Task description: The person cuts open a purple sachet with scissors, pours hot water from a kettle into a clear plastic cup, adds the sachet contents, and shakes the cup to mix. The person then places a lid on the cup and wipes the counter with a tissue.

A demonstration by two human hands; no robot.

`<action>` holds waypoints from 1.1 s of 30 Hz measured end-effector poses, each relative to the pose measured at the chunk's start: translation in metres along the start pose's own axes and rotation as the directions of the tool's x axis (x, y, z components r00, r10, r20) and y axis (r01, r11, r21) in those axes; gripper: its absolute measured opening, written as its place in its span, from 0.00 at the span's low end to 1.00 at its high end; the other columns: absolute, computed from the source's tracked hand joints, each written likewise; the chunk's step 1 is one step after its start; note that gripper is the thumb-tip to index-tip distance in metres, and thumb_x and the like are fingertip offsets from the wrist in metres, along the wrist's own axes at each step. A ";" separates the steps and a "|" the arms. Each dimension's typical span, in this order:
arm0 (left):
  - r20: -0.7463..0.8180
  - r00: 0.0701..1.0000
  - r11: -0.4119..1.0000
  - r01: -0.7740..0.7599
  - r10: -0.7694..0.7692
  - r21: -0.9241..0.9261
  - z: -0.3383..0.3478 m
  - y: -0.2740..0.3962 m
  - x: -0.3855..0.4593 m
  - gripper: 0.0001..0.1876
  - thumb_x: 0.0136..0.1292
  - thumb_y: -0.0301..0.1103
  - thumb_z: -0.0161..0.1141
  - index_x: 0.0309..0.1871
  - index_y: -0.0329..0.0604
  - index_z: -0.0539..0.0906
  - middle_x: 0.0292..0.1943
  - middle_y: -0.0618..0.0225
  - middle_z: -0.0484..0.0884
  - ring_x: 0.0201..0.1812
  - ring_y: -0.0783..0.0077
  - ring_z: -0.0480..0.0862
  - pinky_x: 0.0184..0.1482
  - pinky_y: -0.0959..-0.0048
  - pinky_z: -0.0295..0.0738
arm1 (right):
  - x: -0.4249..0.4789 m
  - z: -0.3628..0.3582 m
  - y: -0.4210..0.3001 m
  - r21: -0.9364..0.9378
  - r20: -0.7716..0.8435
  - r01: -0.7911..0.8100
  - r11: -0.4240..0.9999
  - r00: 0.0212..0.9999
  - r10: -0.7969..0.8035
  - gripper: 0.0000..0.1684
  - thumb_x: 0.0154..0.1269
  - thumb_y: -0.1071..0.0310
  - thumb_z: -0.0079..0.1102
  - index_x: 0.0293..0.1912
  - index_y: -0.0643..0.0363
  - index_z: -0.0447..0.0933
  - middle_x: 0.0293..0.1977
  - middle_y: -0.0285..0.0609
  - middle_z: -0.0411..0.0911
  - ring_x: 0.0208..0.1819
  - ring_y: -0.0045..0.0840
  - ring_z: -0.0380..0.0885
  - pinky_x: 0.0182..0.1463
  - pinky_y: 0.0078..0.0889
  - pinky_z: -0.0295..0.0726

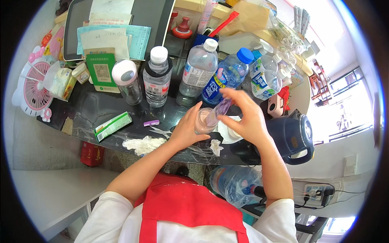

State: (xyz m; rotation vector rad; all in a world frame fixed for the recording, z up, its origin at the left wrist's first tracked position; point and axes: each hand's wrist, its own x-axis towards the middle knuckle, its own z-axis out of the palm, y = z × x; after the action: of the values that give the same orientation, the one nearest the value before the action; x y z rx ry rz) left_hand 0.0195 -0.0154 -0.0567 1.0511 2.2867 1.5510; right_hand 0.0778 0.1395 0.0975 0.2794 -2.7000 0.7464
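My left hand (187, 129) is wrapped around the side of a small glass jar (200, 125) with pinkish contents, near the front edge of the dark counter. Above and to the right of it, my right hand (247, 115) holds a purple-and-clear plastic packet (221, 111) between thumb and fingers. The packet's lower end is at the mouth of the jar. Beneath my right hand lie a white round lid or cup (234, 132) and white paper, partly hidden. Scissors (161, 131) lie left of my left hand, beside a small purple item (151, 123).
Several plastic bottles (198, 71) and a clear cup with a pink lid (127, 82) stand behind. A dark blue thermal jug (287, 136) is at the right. Crumpled white material (142, 145), a tissue (216, 147) and a green box (112, 126) lie near the front.
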 end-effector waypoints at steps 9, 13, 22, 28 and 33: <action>-0.110 0.993 0.998 -0.045 0.051 0.053 -0.013 0.008 -0.004 0.48 0.39 0.40 0.74 0.66 0.44 0.61 0.62 0.56 0.66 0.59 0.55 0.70 0.60 0.62 0.65 | -0.002 -0.006 0.004 -0.051 -0.055 -0.069 0.996 0.996 0.066 0.30 0.48 0.62 0.69 0.52 0.54 0.72 0.42 0.42 0.76 0.38 0.30 0.78 0.42 0.30 0.76; -0.264 0.943 0.976 -0.173 0.203 0.135 -0.024 0.031 0.014 0.36 0.41 0.40 0.72 0.57 0.43 0.73 0.51 0.62 0.74 0.48 0.62 0.74 0.53 0.65 0.69 | 0.006 0.002 0.001 -0.021 -0.123 -0.158 0.987 0.980 0.154 0.28 0.48 0.61 0.69 0.50 0.54 0.72 0.38 0.42 0.76 0.35 0.29 0.77 0.39 0.29 0.76; -0.190 0.955 0.951 -0.178 0.229 0.254 -0.025 0.047 0.041 0.13 0.52 0.40 0.65 0.34 0.41 0.81 0.26 0.65 0.80 0.34 0.63 0.80 0.41 0.65 0.69 | 0.015 0.011 -0.007 -0.076 -0.209 -0.179 0.981 0.965 0.159 0.25 0.49 0.59 0.69 0.47 0.55 0.72 0.35 0.42 0.75 0.34 0.32 0.78 0.38 0.31 0.77; -0.232 0.948 0.964 -0.170 0.217 0.206 -0.023 0.047 0.038 0.14 0.50 0.41 0.66 0.33 0.41 0.81 0.26 0.64 0.78 0.30 0.61 0.77 0.35 0.65 0.69 | 0.013 0.013 -0.004 -0.050 -0.224 -0.199 0.979 0.957 0.183 0.26 0.49 0.58 0.69 0.47 0.55 0.72 0.34 0.42 0.75 0.33 0.31 0.78 0.38 0.31 0.77; -0.140 0.974 0.962 -0.142 0.177 0.232 -0.028 0.047 0.043 0.14 0.50 0.40 0.67 0.33 0.40 0.82 0.27 0.64 0.79 0.29 0.64 0.78 0.34 0.68 0.70 | 0.013 0.013 0.002 -0.029 -0.207 -0.263 0.964 0.945 0.251 0.29 0.49 0.57 0.69 0.50 0.56 0.72 0.32 0.43 0.75 0.32 0.29 0.78 0.37 0.30 0.76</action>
State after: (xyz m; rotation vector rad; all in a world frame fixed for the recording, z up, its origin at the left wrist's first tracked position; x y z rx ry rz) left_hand -0.0050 0.0011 0.0058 1.2352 2.5901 1.5148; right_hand 0.0621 0.1334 0.0908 -0.1600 -2.5837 0.7242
